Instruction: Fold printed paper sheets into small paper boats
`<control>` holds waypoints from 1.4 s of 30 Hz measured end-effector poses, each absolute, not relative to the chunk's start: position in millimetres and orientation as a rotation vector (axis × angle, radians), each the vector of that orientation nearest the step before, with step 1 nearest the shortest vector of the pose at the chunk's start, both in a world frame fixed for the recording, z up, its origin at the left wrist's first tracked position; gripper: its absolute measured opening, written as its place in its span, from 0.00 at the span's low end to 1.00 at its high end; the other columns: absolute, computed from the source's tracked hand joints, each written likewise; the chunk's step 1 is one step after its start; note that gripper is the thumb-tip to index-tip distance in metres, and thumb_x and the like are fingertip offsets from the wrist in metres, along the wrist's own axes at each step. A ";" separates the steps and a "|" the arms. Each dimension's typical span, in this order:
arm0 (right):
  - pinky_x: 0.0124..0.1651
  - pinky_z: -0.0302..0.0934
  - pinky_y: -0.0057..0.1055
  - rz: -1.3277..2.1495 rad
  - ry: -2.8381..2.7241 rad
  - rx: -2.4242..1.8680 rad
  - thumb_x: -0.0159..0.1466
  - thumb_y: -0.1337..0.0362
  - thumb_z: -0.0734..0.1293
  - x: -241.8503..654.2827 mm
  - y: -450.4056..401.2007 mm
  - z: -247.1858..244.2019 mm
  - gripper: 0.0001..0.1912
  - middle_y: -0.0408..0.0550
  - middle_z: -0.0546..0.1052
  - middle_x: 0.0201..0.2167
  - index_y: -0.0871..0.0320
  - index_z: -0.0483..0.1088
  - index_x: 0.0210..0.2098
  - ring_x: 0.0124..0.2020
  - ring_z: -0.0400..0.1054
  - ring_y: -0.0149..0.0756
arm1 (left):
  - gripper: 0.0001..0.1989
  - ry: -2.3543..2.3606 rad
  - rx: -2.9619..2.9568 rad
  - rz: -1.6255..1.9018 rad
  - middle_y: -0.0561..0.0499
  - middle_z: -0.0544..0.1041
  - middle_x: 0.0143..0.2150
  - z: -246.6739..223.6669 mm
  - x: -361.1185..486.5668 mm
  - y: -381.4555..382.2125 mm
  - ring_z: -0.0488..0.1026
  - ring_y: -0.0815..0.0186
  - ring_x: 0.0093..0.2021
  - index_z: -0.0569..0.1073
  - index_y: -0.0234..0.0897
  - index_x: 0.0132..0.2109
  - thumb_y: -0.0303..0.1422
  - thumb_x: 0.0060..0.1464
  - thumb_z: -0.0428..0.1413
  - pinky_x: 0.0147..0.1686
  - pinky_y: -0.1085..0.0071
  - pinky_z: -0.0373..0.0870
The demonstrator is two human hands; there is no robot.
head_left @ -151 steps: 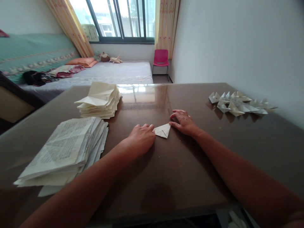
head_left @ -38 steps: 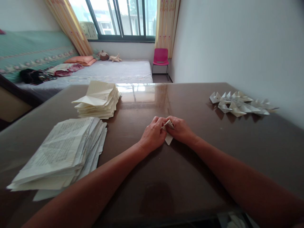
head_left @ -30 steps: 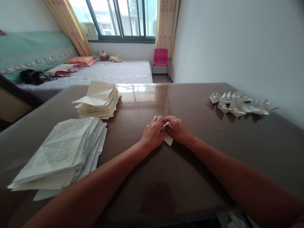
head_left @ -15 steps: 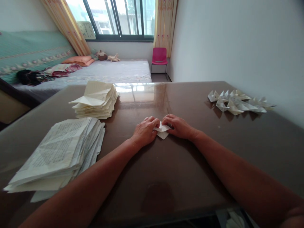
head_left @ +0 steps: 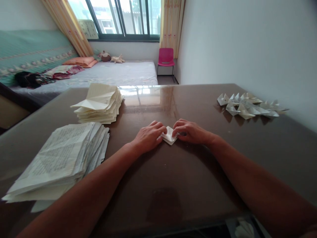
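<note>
A small white piece of folded paper (head_left: 170,136) lies on the brown table between my hands, one corner pointing toward me. My left hand (head_left: 151,136) is closed on its left corner, fingers bent over the edge. On the opposite side my right hand (head_left: 189,132) grips the right corner, thumb and fingertips pressed on the paper. The fingertips cover both side corners, so the exact pinch is partly hidden.
Written sheets form a stack (head_left: 59,155) beside my left forearm. Behind it stands a pile of cream paper (head_left: 99,102). Several folded paper boats (head_left: 244,106) sit at the back right near the wall. The glossy table (head_left: 198,185) reflects the window.
The paper's raised middle now looks flatter and more diamond-shaped. Both hands have shifted slightly while staying at its side corners. The view has moved a little.
</note>
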State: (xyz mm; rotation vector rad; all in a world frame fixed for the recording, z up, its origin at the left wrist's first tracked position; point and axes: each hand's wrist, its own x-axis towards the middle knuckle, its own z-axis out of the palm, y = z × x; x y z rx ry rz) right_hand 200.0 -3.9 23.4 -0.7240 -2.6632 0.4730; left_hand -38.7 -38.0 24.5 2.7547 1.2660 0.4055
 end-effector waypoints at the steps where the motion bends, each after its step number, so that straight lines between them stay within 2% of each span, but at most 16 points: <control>1: 0.48 0.61 0.32 0.491 -2.661 -0.727 0.59 0.70 0.66 201.5 -3.0 23.4 0.11 0.45 0.74 0.39 0.50 0.76 0.38 0.43 0.66 0.36 | 0.10 1.201 2.780 0.409 0.51 0.73 0.44 24.7 -39.6 -37.4 0.66 0.63 0.47 0.72 0.45 0.43 0.30 0.56 0.50 0.38 0.71 0.67; 9: 0.50 0.61 0.35 0.500 -2.632 -0.746 0.57 0.69 0.68 203.1 -4.0 24.2 0.15 0.45 0.75 0.41 0.49 0.76 0.42 0.44 0.67 0.37 | 0.13 1.012 2.806 0.410 0.51 0.74 0.44 24.8 -47.1 -33.0 0.67 0.66 0.46 0.75 0.46 0.44 0.33 0.62 0.46 0.42 0.73 0.66; 16: 0.57 0.56 0.41 0.545 -2.611 -0.625 0.62 0.68 0.64 194.3 -6.0 24.8 0.15 0.48 0.73 0.49 0.50 0.73 0.48 0.51 0.63 0.38 | 0.13 1.059 2.872 0.418 0.51 0.75 0.43 23.6 -45.3 -34.3 0.68 0.67 0.45 0.74 0.44 0.43 0.35 0.64 0.44 0.39 0.74 0.65; 19: 0.58 0.55 0.42 0.597 -2.642 -0.623 0.61 0.70 0.64 192.1 -4.8 23.7 0.17 0.48 0.72 0.51 0.50 0.72 0.48 0.53 0.62 0.39 | 0.13 1.095 2.871 0.449 0.51 0.75 0.40 23.9 -44.1 -34.8 0.69 0.67 0.42 0.73 0.42 0.40 0.36 0.64 0.44 0.36 0.75 0.64; 23: 0.55 0.58 0.39 0.685 -2.644 -0.638 0.56 0.74 0.65 189.4 -4.8 27.4 0.20 0.45 0.75 0.44 0.51 0.71 0.46 0.49 0.65 0.38 | 0.13 1.087 2.866 0.490 0.50 0.75 0.38 23.6 -45.2 -34.5 0.69 0.68 0.41 0.73 0.40 0.38 0.36 0.64 0.45 0.35 0.76 0.64; 26: 0.52 0.60 0.35 0.700 -2.625 -0.654 0.55 0.74 0.65 188.0 -5.7 29.9 0.19 0.43 0.76 0.40 0.53 0.71 0.45 0.45 0.67 0.36 | 0.14 0.996 2.882 0.468 0.50 0.75 0.41 23.3 -47.8 -33.9 0.69 0.68 0.43 0.75 0.42 0.40 0.36 0.64 0.45 0.36 0.76 0.65; 32: 0.51 0.59 0.35 0.660 -2.608 -0.676 0.58 0.69 0.66 187.5 -5.9 28.0 0.15 0.44 0.76 0.41 0.53 0.71 0.45 0.45 0.67 0.36 | 0.15 0.903 2.877 0.390 0.51 0.77 0.44 25.0 -50.0 -34.3 0.70 0.68 0.45 0.76 0.46 0.44 0.39 0.64 0.45 0.39 0.75 0.65; 42: 0.50 0.58 0.34 0.656 -2.638 -0.667 0.58 0.71 0.65 184.9 -2.3 25.8 0.13 0.43 0.76 0.38 0.53 0.71 0.42 0.42 0.67 0.35 | 0.13 0.946 2.828 0.376 0.52 0.77 0.43 24.0 -49.3 -32.9 0.71 0.67 0.44 0.76 0.46 0.42 0.39 0.63 0.47 0.43 0.74 0.65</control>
